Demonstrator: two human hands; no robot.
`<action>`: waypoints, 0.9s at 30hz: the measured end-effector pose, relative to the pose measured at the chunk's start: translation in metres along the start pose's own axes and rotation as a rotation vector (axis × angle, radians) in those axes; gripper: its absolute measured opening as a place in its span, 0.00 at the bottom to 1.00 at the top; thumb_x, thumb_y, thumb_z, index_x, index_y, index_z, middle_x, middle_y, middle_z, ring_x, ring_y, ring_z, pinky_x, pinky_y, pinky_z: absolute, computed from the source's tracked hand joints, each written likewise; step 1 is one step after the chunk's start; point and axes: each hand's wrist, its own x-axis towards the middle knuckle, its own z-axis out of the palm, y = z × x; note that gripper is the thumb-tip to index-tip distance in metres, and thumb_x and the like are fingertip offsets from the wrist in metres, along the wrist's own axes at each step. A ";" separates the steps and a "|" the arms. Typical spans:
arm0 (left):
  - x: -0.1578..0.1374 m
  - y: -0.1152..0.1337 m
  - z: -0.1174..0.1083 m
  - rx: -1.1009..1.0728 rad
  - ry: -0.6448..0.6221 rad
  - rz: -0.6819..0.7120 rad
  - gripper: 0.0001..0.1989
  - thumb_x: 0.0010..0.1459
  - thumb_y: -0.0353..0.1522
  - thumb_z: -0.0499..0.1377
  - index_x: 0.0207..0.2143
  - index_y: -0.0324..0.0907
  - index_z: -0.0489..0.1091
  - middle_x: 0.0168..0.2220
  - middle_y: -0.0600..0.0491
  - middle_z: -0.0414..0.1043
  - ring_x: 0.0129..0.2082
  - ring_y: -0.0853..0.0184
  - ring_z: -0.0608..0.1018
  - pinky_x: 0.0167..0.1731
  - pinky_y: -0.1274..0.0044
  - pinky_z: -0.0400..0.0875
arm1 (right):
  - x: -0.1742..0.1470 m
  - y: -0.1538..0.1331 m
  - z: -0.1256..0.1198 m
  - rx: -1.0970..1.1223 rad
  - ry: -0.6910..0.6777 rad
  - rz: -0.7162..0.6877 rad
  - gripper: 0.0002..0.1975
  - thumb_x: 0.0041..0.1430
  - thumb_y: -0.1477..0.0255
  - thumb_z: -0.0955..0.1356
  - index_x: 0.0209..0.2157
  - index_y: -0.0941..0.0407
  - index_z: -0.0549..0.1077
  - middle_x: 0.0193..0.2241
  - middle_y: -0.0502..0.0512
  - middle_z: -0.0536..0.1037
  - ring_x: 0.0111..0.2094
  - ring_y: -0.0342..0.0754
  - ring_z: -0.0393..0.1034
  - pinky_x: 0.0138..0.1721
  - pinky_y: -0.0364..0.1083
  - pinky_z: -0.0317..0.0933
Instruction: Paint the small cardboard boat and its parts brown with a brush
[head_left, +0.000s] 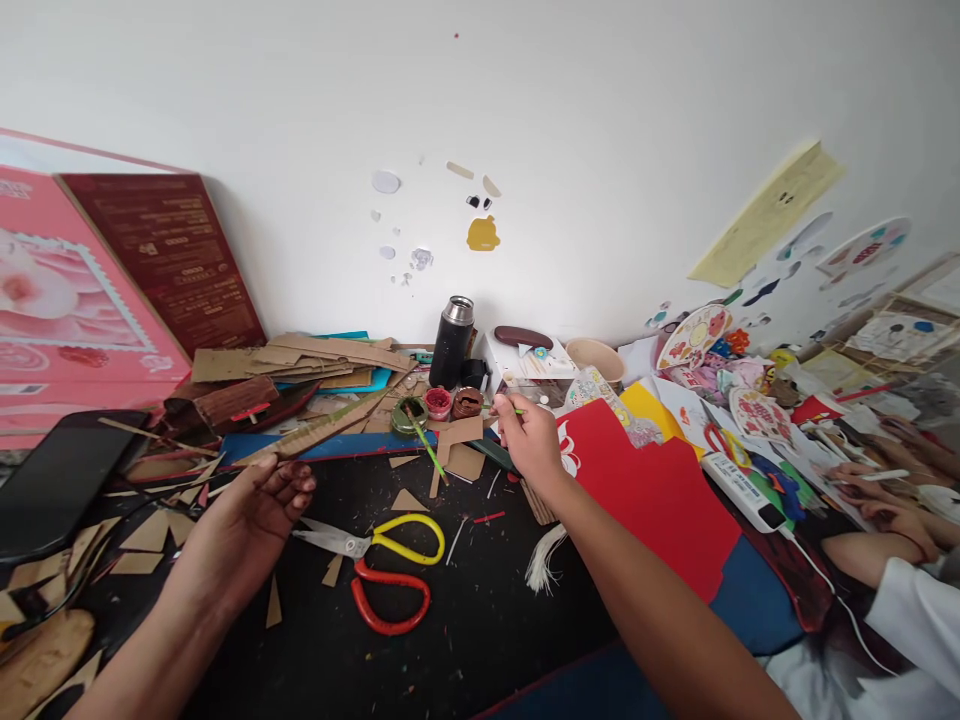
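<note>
My left hand (259, 510), stained dark on the fingers, pinches the near end of a long cardboard strip (322, 430). The strip slants up to the right and looks green toward its far end. My right hand (531, 435) is closed around a thin stick-like tool, perhaps a paintbrush (496, 406), mostly hidden by the fingers. Left of that hand are small open jars of brown paint (469, 402), red paint (438, 403) and green paint (409, 416). A green-handled brush (426, 442) leans out of the green jar. Scissors (367, 548) with yellow and red handles lie between my arms.
A black flask (451, 342) stands behind the jars. Cardboard pieces (300, 358) pile up at the back left, near a phone (67, 480). Red paper (645, 490) and a power strip (742, 492) lie at right. Another person's arms (885, 510) rest at far right.
</note>
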 end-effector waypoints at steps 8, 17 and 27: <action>-0.002 0.002 0.003 -0.013 0.020 0.001 0.12 0.67 0.24 0.57 0.32 0.43 0.77 0.27 0.52 0.79 0.25 0.67 0.83 0.28 0.80 0.82 | 0.000 0.001 -0.004 -0.001 -0.013 -0.009 0.31 0.75 0.42 0.60 0.37 0.52 0.79 0.23 0.52 0.77 0.21 0.50 0.71 0.28 0.49 0.60; 0.001 0.001 -0.001 -0.002 -0.012 -0.004 0.07 0.61 0.24 0.62 0.33 0.42 0.77 0.27 0.51 0.81 0.26 0.65 0.84 0.28 0.79 0.83 | -0.002 0.010 -0.010 -0.036 0.022 -0.021 0.28 0.77 0.46 0.61 0.33 0.51 0.76 0.23 0.51 0.77 0.22 0.50 0.71 0.26 0.47 0.60; 0.005 -0.001 -0.005 0.012 -0.007 -0.010 0.05 0.58 0.25 0.64 0.32 0.42 0.78 0.28 0.51 0.81 0.27 0.65 0.84 0.28 0.79 0.83 | -0.003 0.006 -0.013 -0.071 0.016 -0.071 0.29 0.77 0.46 0.60 0.32 0.51 0.76 0.23 0.52 0.77 0.22 0.49 0.72 0.27 0.47 0.61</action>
